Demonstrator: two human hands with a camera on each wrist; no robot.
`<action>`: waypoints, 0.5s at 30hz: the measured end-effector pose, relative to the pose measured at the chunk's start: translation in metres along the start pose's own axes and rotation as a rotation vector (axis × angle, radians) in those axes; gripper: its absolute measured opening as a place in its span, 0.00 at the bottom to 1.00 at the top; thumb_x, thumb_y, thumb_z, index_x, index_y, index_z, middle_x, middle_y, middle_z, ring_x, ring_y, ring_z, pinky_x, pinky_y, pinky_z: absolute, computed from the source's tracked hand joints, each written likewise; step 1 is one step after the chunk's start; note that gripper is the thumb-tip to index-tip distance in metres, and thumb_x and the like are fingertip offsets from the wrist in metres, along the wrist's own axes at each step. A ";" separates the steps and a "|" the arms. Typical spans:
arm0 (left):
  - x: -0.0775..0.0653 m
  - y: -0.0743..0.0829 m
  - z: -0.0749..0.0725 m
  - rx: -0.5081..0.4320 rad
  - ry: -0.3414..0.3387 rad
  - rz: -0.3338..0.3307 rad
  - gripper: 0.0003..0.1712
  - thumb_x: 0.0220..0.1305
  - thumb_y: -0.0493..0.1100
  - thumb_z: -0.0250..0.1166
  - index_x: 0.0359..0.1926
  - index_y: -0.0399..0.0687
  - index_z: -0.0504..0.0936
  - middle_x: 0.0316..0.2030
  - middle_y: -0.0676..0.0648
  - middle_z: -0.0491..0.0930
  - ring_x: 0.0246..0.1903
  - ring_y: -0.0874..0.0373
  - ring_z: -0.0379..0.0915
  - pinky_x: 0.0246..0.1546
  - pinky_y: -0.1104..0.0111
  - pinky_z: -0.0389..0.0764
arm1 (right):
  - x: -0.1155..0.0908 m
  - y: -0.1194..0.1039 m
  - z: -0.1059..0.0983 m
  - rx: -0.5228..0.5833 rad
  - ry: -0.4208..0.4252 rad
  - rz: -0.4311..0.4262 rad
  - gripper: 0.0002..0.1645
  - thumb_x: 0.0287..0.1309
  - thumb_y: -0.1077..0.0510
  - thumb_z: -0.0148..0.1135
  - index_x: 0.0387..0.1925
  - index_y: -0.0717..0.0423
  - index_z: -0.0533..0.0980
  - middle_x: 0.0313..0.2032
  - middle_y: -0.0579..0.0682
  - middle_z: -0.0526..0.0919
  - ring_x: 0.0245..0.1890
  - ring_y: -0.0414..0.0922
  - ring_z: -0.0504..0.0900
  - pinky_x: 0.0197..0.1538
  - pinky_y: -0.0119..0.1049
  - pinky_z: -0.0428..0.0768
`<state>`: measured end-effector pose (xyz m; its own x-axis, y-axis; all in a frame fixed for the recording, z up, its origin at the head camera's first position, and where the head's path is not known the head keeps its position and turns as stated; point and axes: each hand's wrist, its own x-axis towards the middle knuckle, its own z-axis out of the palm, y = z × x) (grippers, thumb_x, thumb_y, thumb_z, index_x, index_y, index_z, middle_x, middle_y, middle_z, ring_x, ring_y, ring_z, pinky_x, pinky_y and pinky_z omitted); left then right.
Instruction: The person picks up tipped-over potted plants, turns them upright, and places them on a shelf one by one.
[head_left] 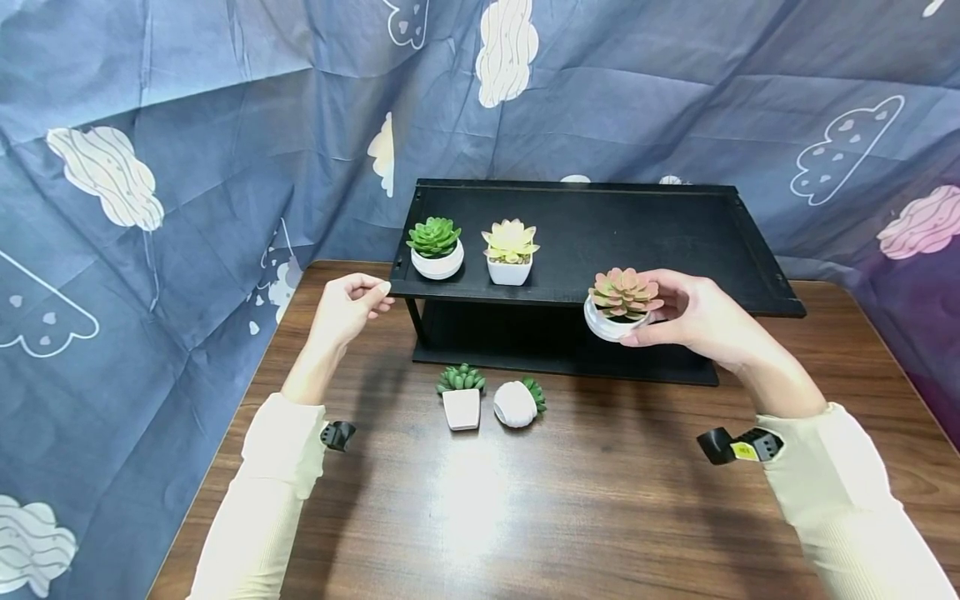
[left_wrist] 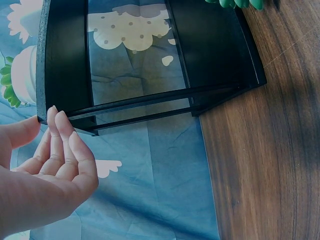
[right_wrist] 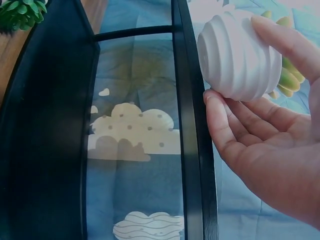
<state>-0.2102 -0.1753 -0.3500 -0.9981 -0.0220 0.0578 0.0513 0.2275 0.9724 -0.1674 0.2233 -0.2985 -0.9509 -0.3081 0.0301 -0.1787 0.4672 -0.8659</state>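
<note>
My right hand (head_left: 693, 321) grips a pink-leaved potted succulent (head_left: 622, 292) by its round white pot, at the front edge of a black two-tier shelf (head_left: 622, 237). In the right wrist view that ribbed pot (right_wrist: 240, 55) is tilted, with thumb on one side and fingers on the other. My left hand (head_left: 347, 304) pinches the upper board's front left corner; the left wrist view has thumb and fingertips on either side of it. On the upper board stand a green succulent (head_left: 436, 250) in a round white pot and a yellow succulent (head_left: 510, 252) in a square one.
Two more potted succulents lie on the wooden table (head_left: 600, 500) before the shelf: a dark green one (head_left: 461, 400) in a tapered pot and one in a round pot (head_left: 516, 405), tipped sideways. A blue cloud-patterned cloth (head_left: 225, 125) hangs behind and at the sides.
</note>
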 end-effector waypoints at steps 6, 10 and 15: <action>0.000 0.000 0.000 0.002 0.006 0.001 0.13 0.62 0.33 0.57 0.40 0.22 0.73 0.19 0.55 0.79 0.20 0.70 0.75 0.22 0.79 0.73 | 0.011 -0.004 -0.001 -0.051 0.006 0.021 0.33 0.38 0.64 0.74 0.50 0.60 0.71 0.36 0.46 0.79 0.33 0.40 0.76 0.35 0.27 0.75; 0.000 0.000 -0.001 0.003 0.007 0.003 0.13 0.62 0.33 0.58 0.41 0.22 0.73 0.22 0.48 0.81 0.20 0.71 0.75 0.22 0.79 0.73 | 0.016 -0.006 0.000 -0.050 0.005 0.010 0.32 0.39 0.64 0.74 0.49 0.60 0.71 0.36 0.47 0.79 0.33 0.41 0.76 0.35 0.28 0.75; 0.000 -0.001 -0.001 0.001 0.006 0.003 0.13 0.62 0.33 0.58 0.41 0.22 0.73 0.22 0.48 0.81 0.20 0.71 0.75 0.22 0.79 0.73 | 0.022 -0.007 0.000 -0.042 0.004 -0.005 0.31 0.39 0.64 0.73 0.49 0.60 0.71 0.36 0.45 0.79 0.34 0.39 0.76 0.35 0.28 0.76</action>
<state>-0.2103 -0.1763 -0.3504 -0.9977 -0.0269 0.0623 0.0545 0.2290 0.9719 -0.1871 0.2136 -0.2920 -0.9510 -0.3070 0.0365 -0.1938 0.5001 -0.8440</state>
